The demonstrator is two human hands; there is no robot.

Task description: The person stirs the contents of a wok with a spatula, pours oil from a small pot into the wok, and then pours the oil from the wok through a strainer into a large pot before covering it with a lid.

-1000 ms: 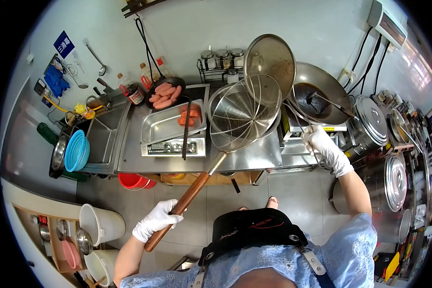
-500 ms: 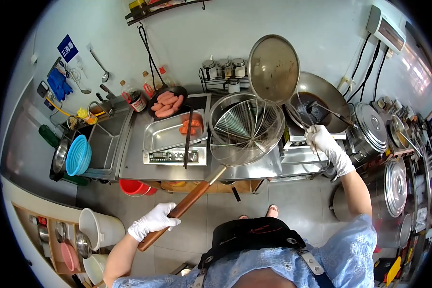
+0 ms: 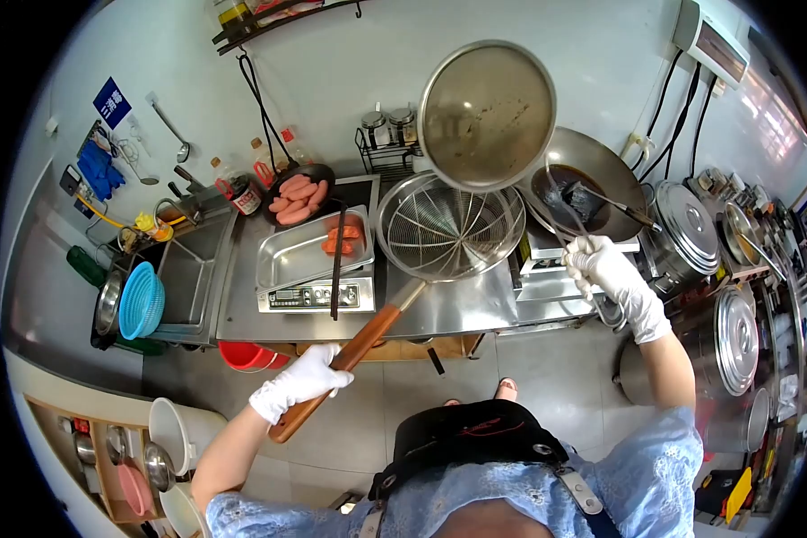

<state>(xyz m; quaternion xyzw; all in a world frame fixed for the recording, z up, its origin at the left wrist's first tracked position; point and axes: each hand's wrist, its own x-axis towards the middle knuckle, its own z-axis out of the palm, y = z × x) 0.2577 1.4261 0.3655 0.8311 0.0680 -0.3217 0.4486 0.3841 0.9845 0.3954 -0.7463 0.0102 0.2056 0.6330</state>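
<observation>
In the head view my gloved left hand [image 3: 303, 384] is closed around the wooden handle of a large wire spider strainer [image 3: 462, 240]. Its basket overlaps a round metal pot [image 3: 394, 199] on the counter. My gloved right hand [image 3: 605, 269] grips the long wire handle of what looks like a round fine-mesh strainer [image 3: 489, 112], raised beyond the spider strainer, with dark specks on its surface. Behind that handle sits a wok [image 3: 632, 170] with dark liquid and a ladle [image 3: 614, 204] in it.
Left of the spider strainer, a steel tray [image 3: 287, 260] holds orange-red pieces, with chopsticks [image 3: 339, 269] across its side. A black pan [image 3: 318, 175] of pink sausages stands behind. Lidded pots [image 3: 688, 229] crowd the right; a sink [image 3: 188, 278] lies left.
The fine-mesh strainer has risen and moved left, facing more toward me. My left hand has moved up and right with the spider strainer's handle; its basket has settled over the pot.
</observation>
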